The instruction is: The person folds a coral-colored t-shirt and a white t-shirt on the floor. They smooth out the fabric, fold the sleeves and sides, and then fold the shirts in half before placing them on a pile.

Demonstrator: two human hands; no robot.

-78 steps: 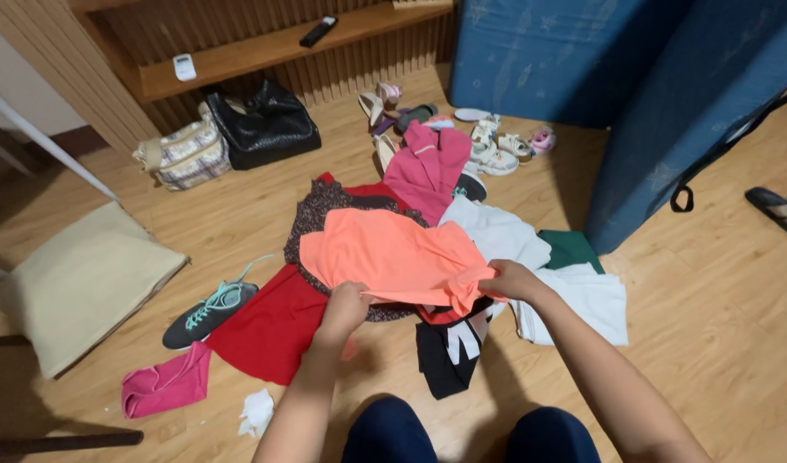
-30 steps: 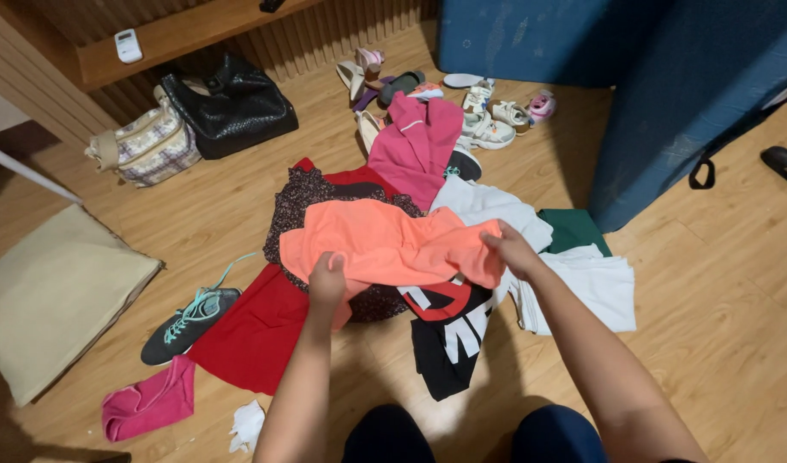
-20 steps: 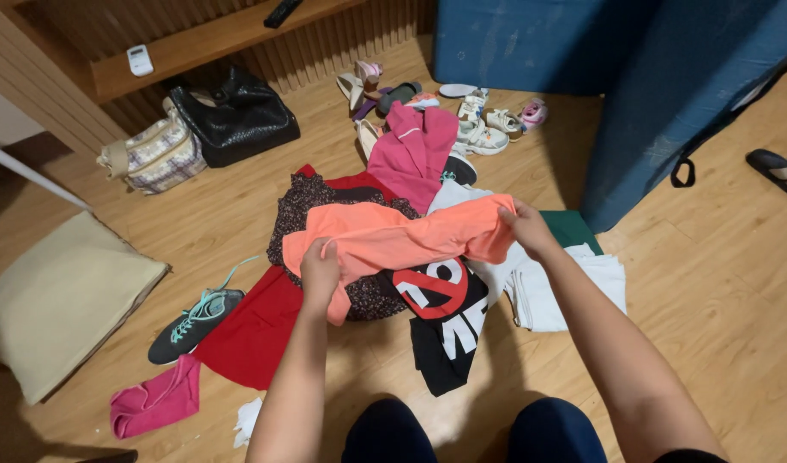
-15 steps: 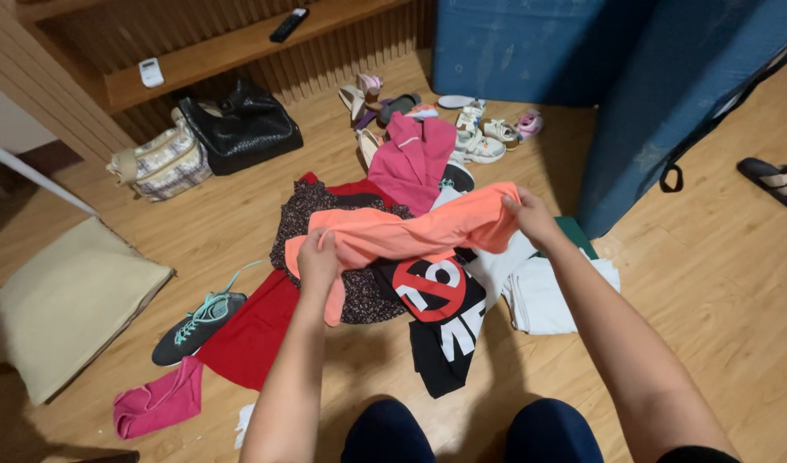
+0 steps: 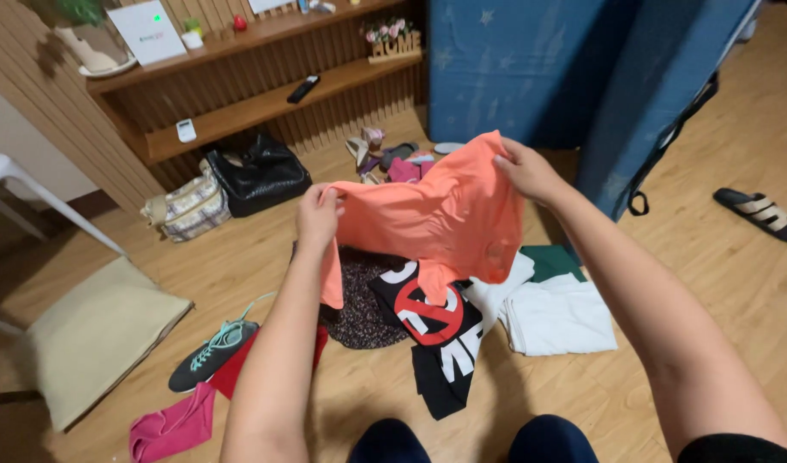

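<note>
centre frame: i see both hands up off the floor, holding an orange shirt (image 5: 436, 219) stretched between them. left hand (image 5: 318, 214) closed on the shirt's left edge, fingers curled into the cloth. right hand (image 5: 527, 171) pinching the upper right corner, a bit higher in the frame. the shirt hangs loose over a clothes pile: black shirt with a red circle (image 5: 432, 321), dark speckled cloth (image 5: 363, 304), white folded cloth (image 5: 556, 313). lower left: a dark sneaker with teal laces (image 5: 212, 353), pink cloth (image 5: 172, 426), a beige cushion (image 5: 93, 330). upper left: black bag (image 5: 258, 176) beside a checked bag (image 5: 188, 208). far right: a sandal (image 5: 758, 212).
</note>
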